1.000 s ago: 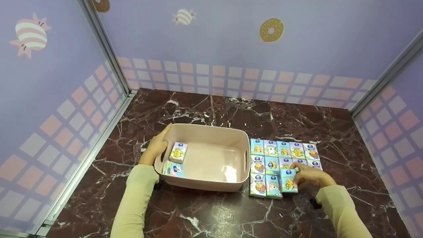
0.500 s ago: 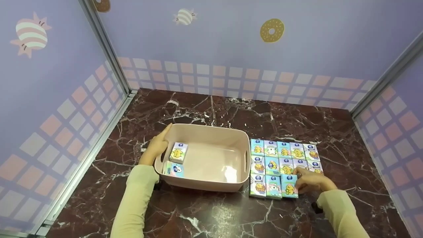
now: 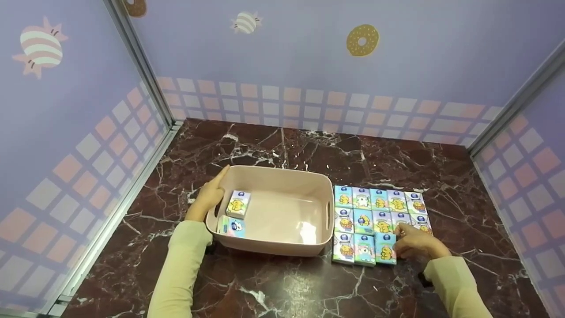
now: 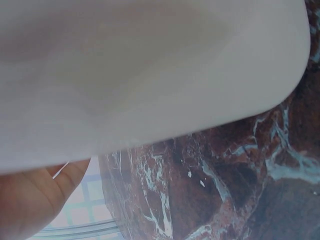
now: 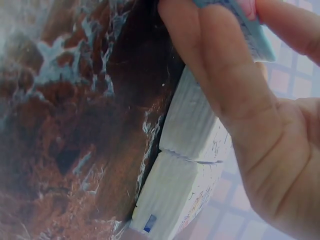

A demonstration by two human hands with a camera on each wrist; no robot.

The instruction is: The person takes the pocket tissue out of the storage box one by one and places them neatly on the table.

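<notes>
A pale pink plastic bin (image 3: 282, 247) stands on the dark marbled surface. My left hand (image 3: 211, 196) grips its left side by the rim, index finger stretched along the edge. The left wrist view shows part of that hand (image 4: 35, 200) beside the bin's outer wall (image 4: 150, 75). Right of the bin, cartoon-printed tissue packs lie flat in neat rows. My right hand (image 3: 415, 242) pinches the blue tissue pack (image 3: 385, 249) at the front row's right end. In the right wrist view, fingers and thumb hold that blue pack (image 5: 262, 45), partly hidden.
Inside the bin, a yellow-printed tissue pack (image 3: 238, 204) and a blue one (image 3: 234, 226) lie at the left end. Other packs (image 3: 353, 207) sit close to the bin's right wall. Purple patterned panels (image 3: 309, 53) enclose the back and sides.
My right hand has lowered the blue tissue pack from a raised, overlapping position into line at the front row's right end. The left hand and bin stay put.
</notes>
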